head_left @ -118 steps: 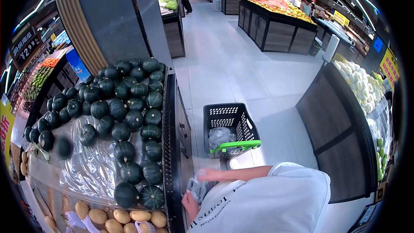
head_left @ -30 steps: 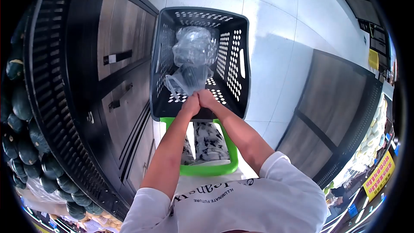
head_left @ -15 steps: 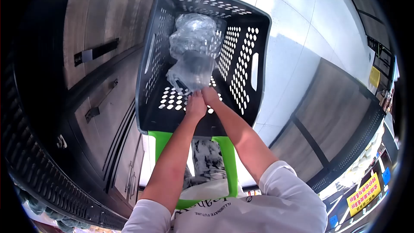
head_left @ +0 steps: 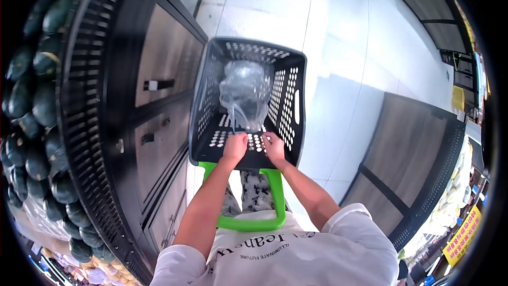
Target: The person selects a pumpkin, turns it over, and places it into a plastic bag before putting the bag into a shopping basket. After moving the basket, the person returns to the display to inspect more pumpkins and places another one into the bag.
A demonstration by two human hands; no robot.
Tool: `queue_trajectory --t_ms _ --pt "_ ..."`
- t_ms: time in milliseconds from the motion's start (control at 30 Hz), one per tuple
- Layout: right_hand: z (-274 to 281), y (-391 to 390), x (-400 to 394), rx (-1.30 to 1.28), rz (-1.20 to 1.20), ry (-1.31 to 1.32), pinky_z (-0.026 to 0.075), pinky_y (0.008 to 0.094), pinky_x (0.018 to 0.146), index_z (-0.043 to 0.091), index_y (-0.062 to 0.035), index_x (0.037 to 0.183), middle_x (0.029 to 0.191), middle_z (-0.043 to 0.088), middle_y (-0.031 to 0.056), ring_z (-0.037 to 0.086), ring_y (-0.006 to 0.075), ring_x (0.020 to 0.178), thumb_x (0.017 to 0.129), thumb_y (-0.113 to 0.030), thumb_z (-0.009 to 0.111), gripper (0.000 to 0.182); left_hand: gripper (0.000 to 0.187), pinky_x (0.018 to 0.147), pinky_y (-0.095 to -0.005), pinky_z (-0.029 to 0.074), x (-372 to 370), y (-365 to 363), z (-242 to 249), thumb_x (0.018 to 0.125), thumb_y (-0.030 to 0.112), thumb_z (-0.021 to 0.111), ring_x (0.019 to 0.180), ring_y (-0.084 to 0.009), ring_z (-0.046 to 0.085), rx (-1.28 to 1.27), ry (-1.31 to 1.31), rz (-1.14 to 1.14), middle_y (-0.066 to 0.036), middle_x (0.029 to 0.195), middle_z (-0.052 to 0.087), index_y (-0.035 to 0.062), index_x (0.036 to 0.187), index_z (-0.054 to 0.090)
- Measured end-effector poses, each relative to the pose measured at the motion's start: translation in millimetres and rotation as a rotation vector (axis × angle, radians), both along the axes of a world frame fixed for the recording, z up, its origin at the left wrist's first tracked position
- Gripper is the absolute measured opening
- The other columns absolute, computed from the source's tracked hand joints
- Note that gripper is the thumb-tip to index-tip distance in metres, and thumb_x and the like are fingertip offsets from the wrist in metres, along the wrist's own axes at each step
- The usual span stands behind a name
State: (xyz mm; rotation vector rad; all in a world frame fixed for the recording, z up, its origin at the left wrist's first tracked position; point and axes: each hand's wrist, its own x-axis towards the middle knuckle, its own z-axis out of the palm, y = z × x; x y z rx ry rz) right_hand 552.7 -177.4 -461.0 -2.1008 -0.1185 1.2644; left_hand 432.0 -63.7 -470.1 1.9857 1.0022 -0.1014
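In the basket [head_left: 210,154], the bag [head_left: 246,87] runs lengthwise toward the far end, its near end just beyond the left hand [head_left: 235,147] and right hand [head_left: 274,149], which are apart, fingers curled, though whether either pinches plastic I cannot tell.

L hand [head_left: 236,149] + R hand [head_left: 274,149]: prev. tog. at clr bag [head_left: 245,92], now apart | more pumpkins [head_left: 64,187] in view

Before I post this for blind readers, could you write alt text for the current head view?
A person's left hand and right hand reach into a black basket with a green handle, beside clear plastic bagging. Dark green pumpkins crowd a display at left; pale floor lies beyond.
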Motion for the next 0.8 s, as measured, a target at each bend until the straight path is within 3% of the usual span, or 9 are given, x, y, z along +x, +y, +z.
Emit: queue_trajectory --t_ms 67,100,133,167,300,533,600,700,800 --pt "16.1 3.9 1.3 0.061 0.202 -0.408 0.045 0.0355 0.052 0.064 -0.0001 0.078 0.059 0.059 0.0156 0.057 0.0234 0.049 0.089 -0.030 0.056 0.033 0.031 0.063 -0.0368 0.051 14.0 15.8 36.2 0.082 0.005 0.058 0.068 -0.0305 0.065 -0.149 -0.065 0.133 -0.018 0.086 0.066 0.0017 0.112 0.057" --pt "51.5 18.5 6.9 0.000 0.203 -0.401 0.047 0.0384 0.056 0.066 -0.0046 0.064 0.057 0.058 0.0147 0.061 0.0284 0.053 0.089 -0.037 0.051 0.043 0.049 0.065 -0.0328 0.051 18.9 24.2 56.4 0.081 -0.001 0.057 0.074 -0.0260 0.065 0.068 -0.266 0.069 -0.020 0.105 0.062 0.0052 0.128 0.045" --pt "87.1 32.6 15.3 -0.060 0.253 -0.320 0.050 0.0348 0.064 0.068 -0.0031 0.081 0.063 0.063 0.0124 0.064 0.0248 0.061 0.089 -0.026 0.054 0.027 0.052 0.070 -0.0287 0.051 22.9 35.2 85.1 0.081 -0.003 0.058 0.079 -0.0203 0.064 -0.005 -0.349 0.090 -0.019 0.116 0.057 0.0057 0.130 0.044" --pt "94.8 37.4 16.5 0.272 0.078 -0.245 0.049 0.0330 0.072 0.063 -0.0035 0.097 0.077 0.065 0.0115 0.064 0.0221 0.073 0.087 -0.018 0.057 0.019 0.049 0.071 -0.0278 0.050 24.6 44.4 117.7 0.082 -0.002 0.058 0.079 -0.0175 0.063 -0.057 -0.465 0.154 -0.017 0.115 0.058 0.0043 0.129 0.045" --pt "226.7 71.9 49.4 0.922 -0.129 0.004 0.043 0.0314 0.091 0.031 -0.0090 0.137 0.133 0.043 0.0088 0.051 0.0197 0.111 0.080 0.003 0.060 0.065 0.039 0.081 -0.0282 0.046 0.1 82.3 283.8 0.081 -0.001 0.059 0.082 -0.0135 0.060 0.014 -0.681 0.348 -0.013 0.108 0.061 0.0017 0.119 0.053" --pt "494.1 57.7 50.8 1.717 0.027 -0.770 0.044 0.0293 0.060 0.044 -0.0026 0.116 0.101 0.049 0.0111 0.049 0.0147 0.066 0.087 -0.020 0.056 0.036 0.035 0.085 -0.0379 0.044 -81.5 107.6 505.4 0.085 0.001 0.042 0.094 -0.0333 0.054 1.105 -1.378 0.203 -0.019 0.104 0.058 -0.0098 0.119 0.044" --pt "555.6 39.8 28.9 1.855 0.112 -0.899 0.038 0.0264 0.053 0.050 -0.0181 0.119 0.103 0.049 0.0070 0.049 0.0158 0.066 0.087 -0.034 0.061 0.038 0.029 0.084 -0.0365 0.043 -84.8 105.0 552.0 0.086 0.006 0.043 0.091 -0.0287 0.055 1.166 -1.552 0.207 -0.015 0.100 0.057 -0.0068 0.113 0.046" --pt "614.5 19.2 -4.4 2.054 0.281 -0.987 0.035 0.0345 0.071 0.059 -0.0209 0.111 0.106 0.054 0.0000 0.049 0.0161 0.086 0.084 -0.039 0.058 0.033 0.044 0.082 -0.0357 0.036 -90.5 102.0 602.8 0.090 0.035 0.042 0.092 -0.0281 0.045 0.966 -1.866 -0.013 -0.015 0.109 0.055 0.0079 0.123 0.051" --pt "662.3 11.7 -18.8 2.205 -0.056 -1.553 0.034 0.0408 0.077 0.062 -0.0220 0.105 0.099 0.057 -0.0006 0.049 0.0181 0.090 0.081 -0.048 0.057 0.036 0.042 0.078 -0.0324 0.036 -93.7 98.0 640.0 0.088 0.036 0.042 0.089 -0.0246 0.046 0.820 -2.110 -0.195 -0.011 0.110 0.055 0.0136 0.122 0.054"
